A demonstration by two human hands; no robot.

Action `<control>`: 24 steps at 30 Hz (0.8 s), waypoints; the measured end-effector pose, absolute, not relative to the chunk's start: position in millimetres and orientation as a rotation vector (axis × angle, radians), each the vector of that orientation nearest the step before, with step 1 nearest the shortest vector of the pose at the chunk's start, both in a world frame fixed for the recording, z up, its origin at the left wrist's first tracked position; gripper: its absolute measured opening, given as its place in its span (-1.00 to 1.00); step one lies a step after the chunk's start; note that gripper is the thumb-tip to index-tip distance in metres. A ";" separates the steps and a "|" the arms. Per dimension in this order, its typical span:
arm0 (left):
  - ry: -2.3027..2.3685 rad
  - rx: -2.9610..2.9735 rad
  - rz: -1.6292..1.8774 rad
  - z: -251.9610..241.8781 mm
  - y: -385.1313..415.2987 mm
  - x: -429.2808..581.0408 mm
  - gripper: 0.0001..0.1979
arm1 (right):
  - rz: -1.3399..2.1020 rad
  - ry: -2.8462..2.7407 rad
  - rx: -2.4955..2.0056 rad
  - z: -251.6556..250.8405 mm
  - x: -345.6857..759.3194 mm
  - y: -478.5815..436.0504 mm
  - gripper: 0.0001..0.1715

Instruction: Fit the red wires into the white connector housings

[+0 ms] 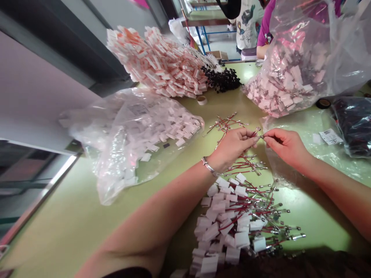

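My left hand [236, 147], with a metal bracelet on the wrist, pinches the metal ends of short red wires. Facing it, my right hand [285, 144] has thumb and forefinger closed on a small metal end, almost touching the left fingertips. Loose red wires with metal ends [226, 123] lie behind my left hand, and more red wires [246, 166] lie just in front of it. Nearest to me is a pile of white connector housings [220, 216] with red wires whose metal ends point right.
A clear bag of white housings [174, 129] lies left, another bag [286, 85] stands back right. Behind are a pink-white bundle [171, 69], black parts [222, 79] and a tape roll [202, 100]. A dark bag [353, 125] lies right. People are beyond the table [75, 197].
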State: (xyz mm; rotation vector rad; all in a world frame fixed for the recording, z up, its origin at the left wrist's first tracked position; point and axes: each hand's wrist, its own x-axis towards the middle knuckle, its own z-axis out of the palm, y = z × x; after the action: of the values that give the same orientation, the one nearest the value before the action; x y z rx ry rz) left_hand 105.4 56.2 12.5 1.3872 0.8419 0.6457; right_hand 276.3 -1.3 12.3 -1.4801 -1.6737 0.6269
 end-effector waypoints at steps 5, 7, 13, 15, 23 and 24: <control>0.921 1.805 0.760 9.4 58.5 103.3 -0.91 | 0.720 -1.720 -1.509 17.4 277.7 0.1 -0.83; 0.903 2.038 0.858 6.1 59.0 102.4 -0.91 | 0.823 -1.696 -1.533 20.8 276.6 -1.2 -0.81; 0.699 2.332 0.867 2.6 58.4 99.7 -0.85 | 1.159 -1.520 -1.591 25.2 274.4 -4.2 -0.69; 0.698 2.343 0.785 5.8 61.0 98.3 -0.83 | 1.093 -1.562 -1.614 23.4 277.6 -1.3 -0.72; 1.041 2.155 1.036 25.9 87.0 81.4 -0.75 | 0.558 -2.026 -1.705 9.2 280.3 1.4 -0.75; 1.093 2.168 0.999 27.6 88.1 80.0 -0.78 | 0.533 -2.108 -1.711 11.9 279.4 -0.3 -0.73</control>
State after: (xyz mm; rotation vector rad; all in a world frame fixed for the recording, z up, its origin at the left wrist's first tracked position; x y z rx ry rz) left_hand 80.0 88.1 27.6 2.1682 1.0934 0.9994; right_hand 279.4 -0.3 11.9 -1.7106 -2.1079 0.5326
